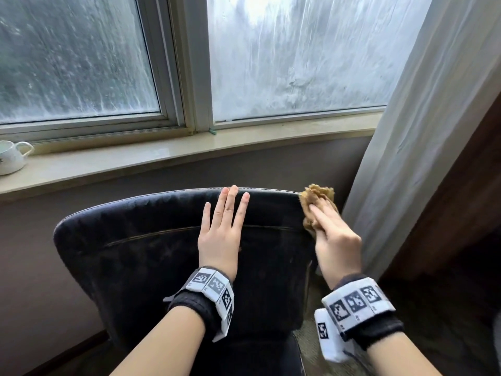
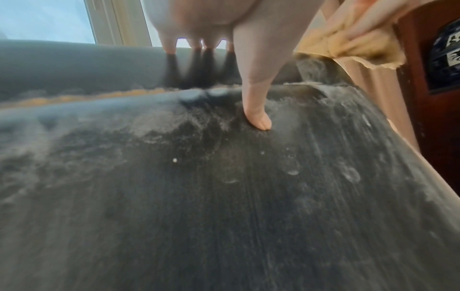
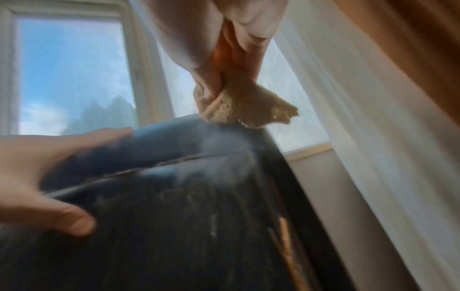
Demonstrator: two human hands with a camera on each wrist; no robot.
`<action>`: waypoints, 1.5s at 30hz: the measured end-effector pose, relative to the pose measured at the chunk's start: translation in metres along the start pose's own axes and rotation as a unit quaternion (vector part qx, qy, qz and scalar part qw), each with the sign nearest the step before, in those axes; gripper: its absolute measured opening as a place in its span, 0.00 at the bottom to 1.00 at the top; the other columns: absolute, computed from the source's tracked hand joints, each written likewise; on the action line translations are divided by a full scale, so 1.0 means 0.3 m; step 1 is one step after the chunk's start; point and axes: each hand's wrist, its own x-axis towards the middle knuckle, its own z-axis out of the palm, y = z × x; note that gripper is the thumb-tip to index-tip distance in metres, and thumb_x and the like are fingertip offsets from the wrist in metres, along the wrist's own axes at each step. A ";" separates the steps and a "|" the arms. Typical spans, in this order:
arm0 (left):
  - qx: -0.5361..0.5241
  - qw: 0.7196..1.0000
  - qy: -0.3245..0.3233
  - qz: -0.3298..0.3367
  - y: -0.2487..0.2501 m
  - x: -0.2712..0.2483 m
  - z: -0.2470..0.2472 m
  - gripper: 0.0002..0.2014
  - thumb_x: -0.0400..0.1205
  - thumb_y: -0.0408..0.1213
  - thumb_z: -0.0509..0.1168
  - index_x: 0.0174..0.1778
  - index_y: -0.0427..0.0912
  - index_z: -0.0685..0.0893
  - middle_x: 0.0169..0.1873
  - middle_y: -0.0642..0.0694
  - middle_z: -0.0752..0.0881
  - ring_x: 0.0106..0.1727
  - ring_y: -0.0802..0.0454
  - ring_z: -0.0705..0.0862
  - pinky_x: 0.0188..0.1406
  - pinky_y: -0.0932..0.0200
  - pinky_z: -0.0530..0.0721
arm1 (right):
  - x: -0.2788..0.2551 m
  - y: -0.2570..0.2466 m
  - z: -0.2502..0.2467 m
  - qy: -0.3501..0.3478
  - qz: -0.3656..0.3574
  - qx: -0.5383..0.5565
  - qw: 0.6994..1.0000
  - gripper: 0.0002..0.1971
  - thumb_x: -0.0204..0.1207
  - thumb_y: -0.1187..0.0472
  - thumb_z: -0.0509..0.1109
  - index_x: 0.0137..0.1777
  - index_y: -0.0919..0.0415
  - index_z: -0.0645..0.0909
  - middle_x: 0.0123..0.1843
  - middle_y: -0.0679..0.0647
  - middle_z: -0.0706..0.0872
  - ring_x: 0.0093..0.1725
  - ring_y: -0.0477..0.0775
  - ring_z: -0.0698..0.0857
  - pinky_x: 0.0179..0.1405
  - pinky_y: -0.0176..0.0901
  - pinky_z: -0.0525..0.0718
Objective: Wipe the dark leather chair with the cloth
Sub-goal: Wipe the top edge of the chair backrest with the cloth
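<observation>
The dark leather chair (image 1: pixel 151 248) stands below the window with its backrest toward me, dusty and streaked (image 2: pixel 224 187). My left hand (image 1: pixel 222 229) lies flat on the upper backrest, fingers straight and reaching the top edge, thumb pressed on the leather (image 2: pixel 259 120). My right hand (image 1: pixel 333 234) grips a bunched tan cloth (image 1: pixel 317 199) against the chair's top right corner. In the right wrist view the cloth (image 3: pixel 248 110) sticks out from the curled fingers onto the chair's edge (image 3: pixel 211 149).
A white curtain (image 1: pixel 423 131) hangs just right of the chair. A windowsill (image 1: pixel 162 156) runs behind it, with a white cup (image 1: pixel 10 158) at its far left. Dark wooden furniture (image 1: pixel 461 207) stands at the right.
</observation>
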 end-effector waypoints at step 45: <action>0.016 1.000 0.011 -0.018 -0.018 -0.025 -0.017 0.61 0.51 0.24 0.82 0.80 0.43 0.58 0.80 0.42 0.60 0.80 0.45 0.57 0.76 0.43 0.62 | -0.261 0.005 0.052 -0.042 0.139 0.090 0.985 0.24 0.60 0.85 0.75 0.55 0.67 0.87 0.55 0.63 0.89 0.55 0.63 0.88 0.66 0.10 0.59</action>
